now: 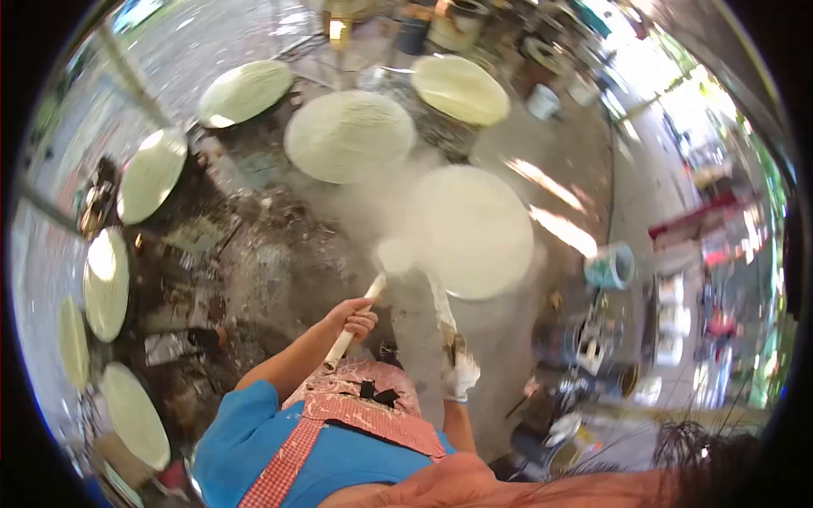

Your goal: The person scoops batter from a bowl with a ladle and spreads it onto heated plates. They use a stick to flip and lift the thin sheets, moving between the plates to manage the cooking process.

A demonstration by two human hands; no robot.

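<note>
Closest to the camera, a blue shirt (pixel 254 436) and a red-checked apron (pixel 356 406), streaked with pale paste, fill the bottom of the view. From them the left hand (pixel 354 320) reaches forward, bare, its fingers wrapped around a pale wooden handle (pixel 356 322) that slants up and away to a rounded head (pixel 394 254), blurred by steam, just at the near-left edge of a large pale round disc (pixel 474 229). The right hand (pixel 461 372), in a whitish glove, is closed around the lower end of a thin flat stick (pixel 442 309) that rises toward the near edge of the same disc; whether the stick touches the disc is hidden by the steam. White steam (pixel 381 199) drifts up over the disc's left side. This disc lies straight ahead of both hands, above them in the view. More pale round discs ring the work area: one (pixel 349 135) beyond it, another (pixel 460 89) farther right, one (pixel 246 91) at upper left, and a row (pixel 151 173) (pixel 107 284) (pixel 135 415) curving down the left side. The ground (pixel 279 262) between them is dark and spattered. To the right stands a light-blue bucket (pixel 610 267), tipped on its side, and nearer lie cluttered pots and containers (pixel 576 389).
</note>
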